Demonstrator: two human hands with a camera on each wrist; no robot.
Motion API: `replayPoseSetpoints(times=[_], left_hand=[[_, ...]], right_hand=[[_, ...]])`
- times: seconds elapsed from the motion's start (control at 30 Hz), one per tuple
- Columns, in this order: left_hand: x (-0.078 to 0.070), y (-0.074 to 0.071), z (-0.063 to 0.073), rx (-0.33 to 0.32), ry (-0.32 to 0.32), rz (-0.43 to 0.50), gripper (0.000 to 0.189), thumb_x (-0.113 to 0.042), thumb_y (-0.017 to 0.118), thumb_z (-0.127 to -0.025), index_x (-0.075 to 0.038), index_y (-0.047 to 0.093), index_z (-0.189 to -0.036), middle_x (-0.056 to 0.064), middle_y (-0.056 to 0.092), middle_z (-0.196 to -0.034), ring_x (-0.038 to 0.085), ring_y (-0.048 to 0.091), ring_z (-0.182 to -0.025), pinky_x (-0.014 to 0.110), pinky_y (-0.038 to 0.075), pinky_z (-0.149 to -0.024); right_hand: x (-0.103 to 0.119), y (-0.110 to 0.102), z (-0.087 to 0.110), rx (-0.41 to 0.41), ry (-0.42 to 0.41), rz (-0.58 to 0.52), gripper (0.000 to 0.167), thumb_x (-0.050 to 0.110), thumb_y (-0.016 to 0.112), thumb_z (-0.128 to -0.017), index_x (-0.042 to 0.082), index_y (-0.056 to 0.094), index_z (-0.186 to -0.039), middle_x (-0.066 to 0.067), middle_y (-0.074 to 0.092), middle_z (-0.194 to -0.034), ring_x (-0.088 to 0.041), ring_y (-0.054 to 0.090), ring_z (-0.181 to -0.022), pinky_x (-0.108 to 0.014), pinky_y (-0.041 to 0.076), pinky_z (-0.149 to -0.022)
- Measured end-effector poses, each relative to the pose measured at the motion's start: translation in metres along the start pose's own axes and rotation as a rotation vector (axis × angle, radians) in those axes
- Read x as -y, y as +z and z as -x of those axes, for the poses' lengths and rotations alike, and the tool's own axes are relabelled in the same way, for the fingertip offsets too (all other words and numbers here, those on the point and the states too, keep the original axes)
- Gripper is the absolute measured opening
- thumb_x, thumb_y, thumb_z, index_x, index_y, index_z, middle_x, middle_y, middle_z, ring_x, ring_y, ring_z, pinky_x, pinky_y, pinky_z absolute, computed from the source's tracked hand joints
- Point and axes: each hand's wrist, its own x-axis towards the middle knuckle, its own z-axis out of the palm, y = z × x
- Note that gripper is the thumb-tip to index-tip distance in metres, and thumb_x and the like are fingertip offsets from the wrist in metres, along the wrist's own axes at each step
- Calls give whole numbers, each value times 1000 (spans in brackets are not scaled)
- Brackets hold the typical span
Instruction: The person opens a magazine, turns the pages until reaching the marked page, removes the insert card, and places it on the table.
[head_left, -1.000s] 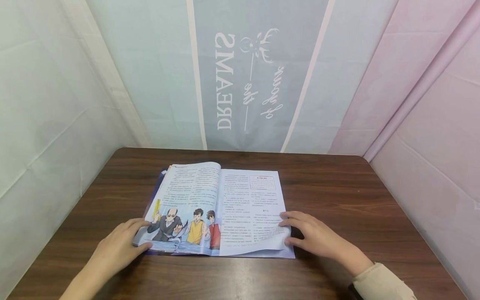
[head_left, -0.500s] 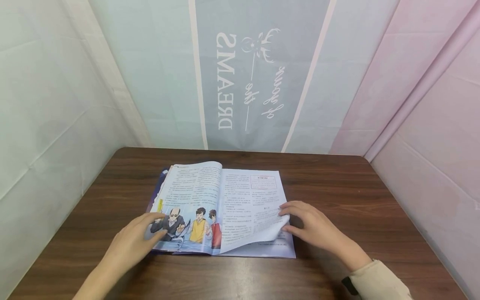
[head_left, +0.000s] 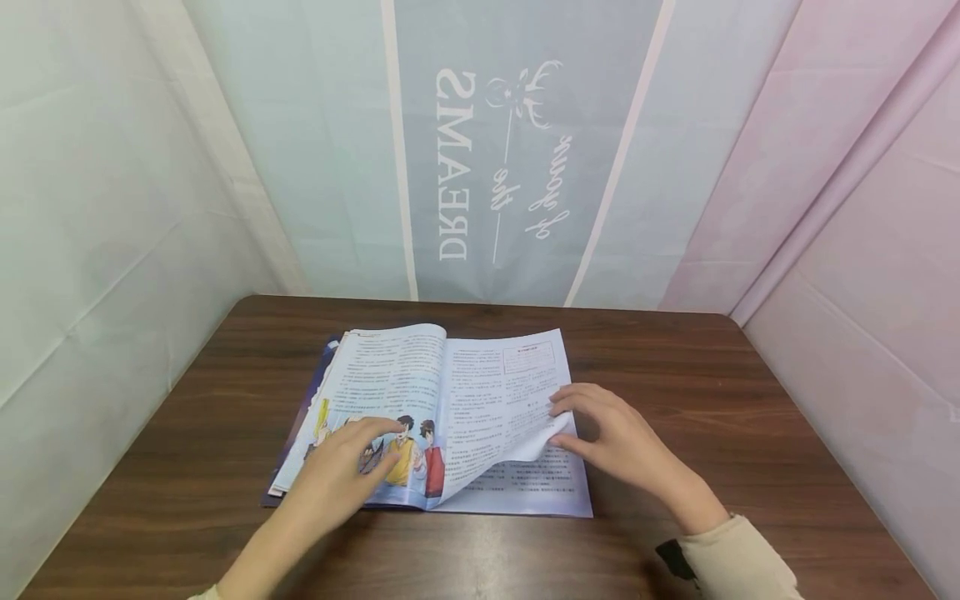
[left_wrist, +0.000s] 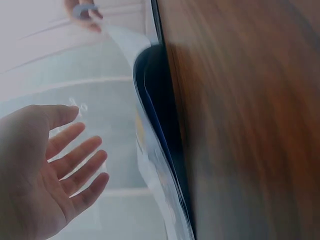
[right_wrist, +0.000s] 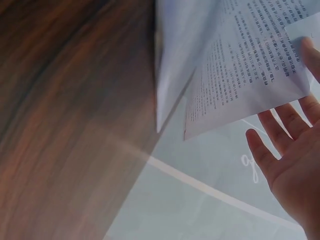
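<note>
An open magazine [head_left: 390, 367] lies on the dark wood table, with a cartoon of several figures on its left page. My right hand [head_left: 622, 433] pinches the outer edge of the right-hand page [head_left: 517, 433] between thumb and fingers. That page is lifted and curls up at its near corner, baring the printed page [head_left: 540, 492] beneath. In the right wrist view the thumb [right_wrist: 311, 55] lies on one face of the sheet and fingers show behind it. My left hand [head_left: 337, 467] hovers over the left page's illustration, fingers relaxed and spread, holding nothing; the left wrist view shows it apart from the magazine.
The brown wooden table [head_left: 675, 375] extends around the magazine on all sides. Behind it hangs a pale blue-grey fabric backdrop [head_left: 510, 167] with mirrored lettering. White cloth panels [head_left: 97, 250] enclose both sides.
My left hand has moved right from the magazine's left edge to over the illustration. My right hand has raised the page's near corner higher and shifted slightly away and left, exposing more underneath.
</note>
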Motion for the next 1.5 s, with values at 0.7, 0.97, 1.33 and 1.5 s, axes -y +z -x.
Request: replayPoseSetpoints(times=[0.7,0.97,1.33,1.5], left_hand=[[-69,30,-30,-43,312,96,49,-27,79,-86,-19,61,-130,-1,63,-129,14,64,-104,33,56,-86],[-78,34,-37,-128,368,146,41,-18,78,-87,-18,64,-125,-3,67,-122,14,62,-115,32,53,-95],[-79,35,-38,-201,370,167,34,-13,76,-88,-16,68,-120,-2,71,-111,14,65,-106,31,55,-89],[-77,34,-39,-224,354,156,35,-12,77,-87,-16,69,-121,-2,71,-115,16,66,-107,33,56,-89]], right_hand=[[31,-1,-29,-106,-30,-121,35,23,89,-74,16,69,-102,3,66,-120,-20,56,-120,-38,45,-102],[36,0,-34,-122,-39,-153,35,22,89,-75,16,69,-104,3,66,-121,-20,55,-121,-41,44,-104],[42,-2,-38,-117,-30,-167,40,22,89,-75,15,70,-110,3,65,-124,-20,51,-127,-47,41,-108],[42,-3,-38,-138,-53,-167,47,19,88,-75,14,69,-117,-1,63,-129,-25,48,-131,-46,35,-113]])
